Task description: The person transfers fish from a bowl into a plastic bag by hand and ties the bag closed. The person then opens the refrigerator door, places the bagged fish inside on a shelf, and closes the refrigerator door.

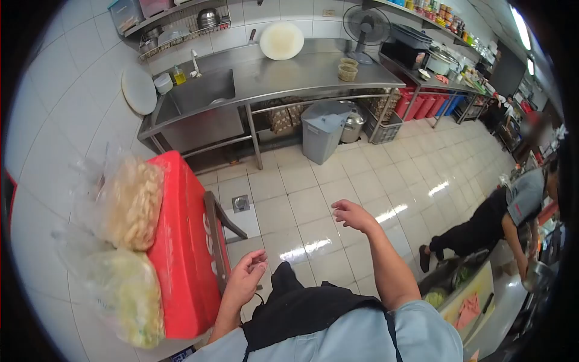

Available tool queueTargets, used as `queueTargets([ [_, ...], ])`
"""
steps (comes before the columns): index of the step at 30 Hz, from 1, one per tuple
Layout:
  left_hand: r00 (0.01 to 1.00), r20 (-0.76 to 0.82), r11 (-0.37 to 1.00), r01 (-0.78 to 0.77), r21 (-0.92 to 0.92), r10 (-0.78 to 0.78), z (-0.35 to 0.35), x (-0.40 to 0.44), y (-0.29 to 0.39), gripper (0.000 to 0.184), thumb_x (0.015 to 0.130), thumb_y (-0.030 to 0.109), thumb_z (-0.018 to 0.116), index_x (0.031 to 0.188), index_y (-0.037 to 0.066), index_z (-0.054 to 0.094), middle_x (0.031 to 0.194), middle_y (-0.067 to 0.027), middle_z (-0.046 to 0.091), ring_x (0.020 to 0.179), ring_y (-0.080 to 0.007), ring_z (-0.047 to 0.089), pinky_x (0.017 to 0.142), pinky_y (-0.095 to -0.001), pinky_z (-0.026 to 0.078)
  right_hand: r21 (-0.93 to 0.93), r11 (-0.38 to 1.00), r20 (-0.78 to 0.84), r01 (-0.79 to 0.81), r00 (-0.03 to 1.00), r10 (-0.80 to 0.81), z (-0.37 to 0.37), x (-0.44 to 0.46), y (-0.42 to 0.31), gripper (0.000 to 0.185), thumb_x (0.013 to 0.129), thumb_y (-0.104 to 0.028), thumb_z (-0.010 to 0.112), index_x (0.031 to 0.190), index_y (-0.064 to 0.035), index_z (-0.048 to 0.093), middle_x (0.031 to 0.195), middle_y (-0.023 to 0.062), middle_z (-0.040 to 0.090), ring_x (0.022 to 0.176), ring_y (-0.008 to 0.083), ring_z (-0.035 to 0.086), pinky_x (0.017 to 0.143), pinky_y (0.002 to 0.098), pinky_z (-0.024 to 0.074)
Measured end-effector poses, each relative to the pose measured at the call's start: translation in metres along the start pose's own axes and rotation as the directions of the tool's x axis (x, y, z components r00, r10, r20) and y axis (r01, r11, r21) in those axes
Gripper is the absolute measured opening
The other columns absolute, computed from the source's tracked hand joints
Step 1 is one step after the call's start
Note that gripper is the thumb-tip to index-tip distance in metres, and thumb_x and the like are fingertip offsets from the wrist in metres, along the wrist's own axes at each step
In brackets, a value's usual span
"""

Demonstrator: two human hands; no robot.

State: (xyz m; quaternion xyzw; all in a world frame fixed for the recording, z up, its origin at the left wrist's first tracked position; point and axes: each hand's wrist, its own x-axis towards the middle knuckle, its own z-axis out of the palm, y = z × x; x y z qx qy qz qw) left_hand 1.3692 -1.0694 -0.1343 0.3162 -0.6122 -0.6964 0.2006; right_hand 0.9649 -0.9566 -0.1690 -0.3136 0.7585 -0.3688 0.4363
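My left hand (pixel 244 279) hangs in front of my black apron (pixel 313 311), fingers loosely bent and apart, with nothing seen in it. It is nearest to the red cooler box (pixel 184 253) on my left, but apart from it. My right hand (pixel 353 216) is stretched forward over the tiled floor (pixel 301 199), its fingers a little curved and holding nothing. On the red box's left side rest two clear plastic bags, one with pale beige pieces (pixel 136 205) and one with pale green chopped vegetables (pixel 126 295).
Ahead runs a steel counter (pixel 259 78) with a sink (pixel 196 96), a round white board (pixel 281 41) and a fan (pixel 365 30). A grey bin (pixel 322 133) stands below. At right, a co-worker (pixel 506 205) holds a metal pot (pixel 540 274) near a cutting board (pixel 467 295).
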Motion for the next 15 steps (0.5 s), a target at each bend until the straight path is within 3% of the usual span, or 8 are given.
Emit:
queueTargets([
  [5,0.995,-0.081,0.998,0.062,0.019,-0.060,-0.021,0.117,-0.006,0.043,0.105,0.013,0.061,0.144,-0.001,0.054,0.134,-0.0138,0.063,0.118,-0.0192,0.063,0.099,-0.0315,0.050,-0.277,0.960,0.059,-0.027,0.997,0.045,-0.026,0.159,0.046,0.034,0.100,-0.027,0.064,0.128,-0.0072,0.068,0.109,0.0110,0.073,0.102,0.0210,0.070,0.077,0.0382,0.0580],
  [7,0.993,-0.098,0.997,0.070,0.039,-0.066,-0.039,0.182,-0.007,0.042,0.105,0.014,0.061,0.144,-0.001,0.054,0.133,-0.0133,0.063,0.116,-0.0180,0.063,0.096,-0.0302,0.050,-0.427,0.874,-0.022,-0.230,0.969,0.244,-0.054,0.206,0.118,0.031,0.101,-0.029,0.062,0.116,-0.0038,0.072,0.099,0.0147,0.074,0.085,0.0234,0.072,0.068,0.0408,0.0583],
  [8,0.992,-0.120,0.996,0.054,0.067,-0.045,-0.045,0.215,-0.002,0.043,0.105,0.015,0.062,0.144,-0.001,0.055,0.132,-0.0135,0.064,0.117,-0.0189,0.064,0.100,-0.0314,0.050,-0.772,0.591,0.144,0.236,0.969,-0.199,-0.065,0.219,0.163,0.037,0.100,-0.033,0.059,0.110,0.0003,0.071,0.091,0.0176,0.075,0.071,0.0271,0.072,0.063,0.0447,0.0585],
  [9,0.994,-0.107,0.995,0.004,0.099,0.007,-0.047,0.247,0.003,0.043,0.105,0.015,0.062,0.144,-0.001,0.054,0.133,-0.0141,0.064,0.118,-0.0195,0.064,0.101,-0.0321,0.050,-0.728,0.628,0.029,-0.276,0.903,0.429,-0.093,0.227,0.203,0.046,0.097,-0.040,0.058,0.105,0.0016,0.075,0.099,0.0220,0.077,0.079,0.0341,0.076,0.080,0.0479,0.0601],
  [10,0.994,-0.103,0.990,-0.033,0.134,0.047,-0.051,0.279,0.020,0.044,0.105,0.015,0.062,0.144,-0.001,0.054,0.133,-0.0148,0.064,0.119,-0.0201,0.063,0.102,-0.0327,0.050,-0.587,0.664,-0.070,-0.463,0.846,0.528,-0.119,0.240,0.300,0.030,0.097,-0.028,0.064,0.103,-0.0004,0.073,0.099,0.0194,0.075,0.072,0.0291,0.072,0.062,0.0481,0.0602],
  [12,0.991,-0.095,0.984,-0.078,0.162,0.094,-0.057,0.333,0.060,0.045,0.105,0.015,0.063,0.145,-0.001,0.053,0.135,-0.0156,0.064,0.122,-0.0212,0.063,0.105,-0.0341,0.050,-0.171,0.740,-0.164,-0.650,0.760,0.629,-0.131,0.179,0.268,0.021,0.099,-0.023,0.063,0.101,-0.0041,0.070,0.089,0.0158,0.072,0.071,0.0298,0.072,0.053,0.0476,0.0575],
  [13,0.990,-0.085,0.983,-0.098,0.158,0.112,-0.055,0.356,0.084,0.045,0.105,0.015,0.063,0.146,-0.001,0.053,0.137,-0.0158,0.063,0.123,-0.0216,0.062,0.107,-0.0349,0.050,0.154,0.744,-0.146,-0.650,0.730,0.668,-0.140,0.156,0.274,0.028,0.096,-0.029,0.068,0.105,-0.0019,0.068,0.094,0.0151,0.069,0.081,0.0333,0.072,0.061,0.0503,0.0594],
  [15,0.983,-0.064,0.959,-0.149,0.240,0.169,-0.056,0.396,0.132,0.049,0.103,0.017,0.064,0.147,0.000,0.052,0.140,-0.0169,0.063,0.127,-0.0243,0.063,0.107,-0.0371,0.050,0.251,0.679,-0.092,-0.690,0.681,0.726,-0.150,0.190,0.265,0.037,0.093,-0.035,0.071,0.117,-0.0056,0.069,0.105,0.0134,0.073,0.089,0.0336,0.074,0.069,0.0518,0.0601],
])
